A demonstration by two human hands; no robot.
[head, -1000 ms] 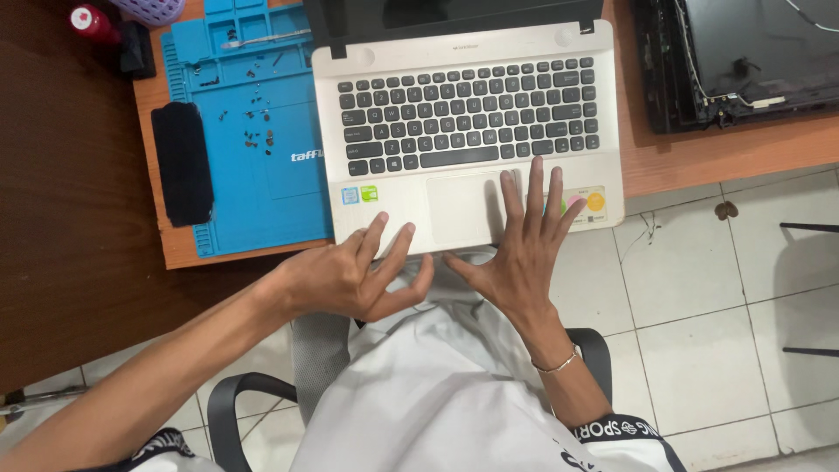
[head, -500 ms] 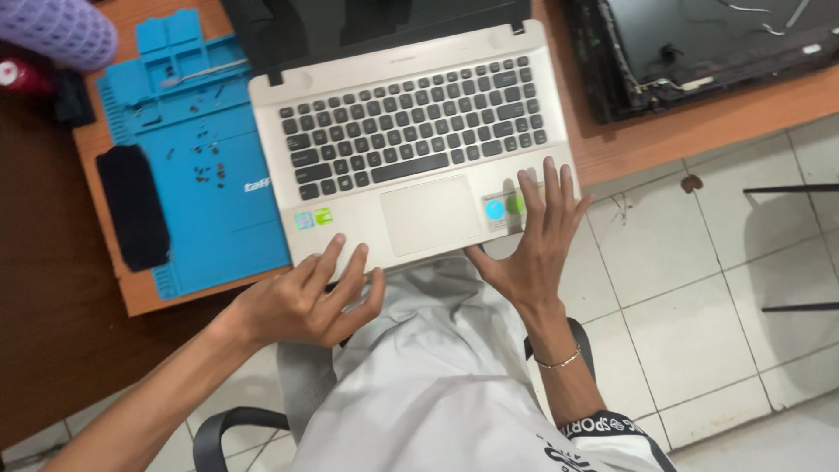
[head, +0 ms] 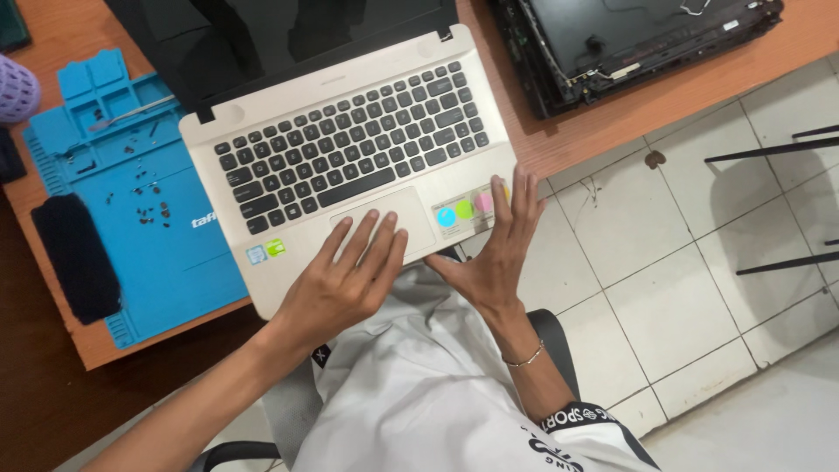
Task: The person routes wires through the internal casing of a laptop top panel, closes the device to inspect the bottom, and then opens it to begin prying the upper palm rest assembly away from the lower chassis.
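An open gold laptop (head: 262, 122) with black keys lies on the wooden desk (head: 612, 114), its front edge overhanging toward me. My left hand (head: 345, 284) lies flat, fingers spread, on the palm rest and the touchpad (head: 402, 218). My right hand (head: 498, 249) rests open at the laptop's front right corner, fingers over the round coloured stickers (head: 463, 210). Neither hand holds anything.
A blue repair mat (head: 166, 245) with several small loose screws lies left of the laptop, a black pad (head: 74, 258) on its left side. A dismantled black laptop shell (head: 629, 44) sits at the back right. White tiled floor (head: 699, 288) lies below.
My left hand has moved up from the desk edge onto the palm rest and touchpad. The view has shifted, with the laptop sitting more to the left and tilted.
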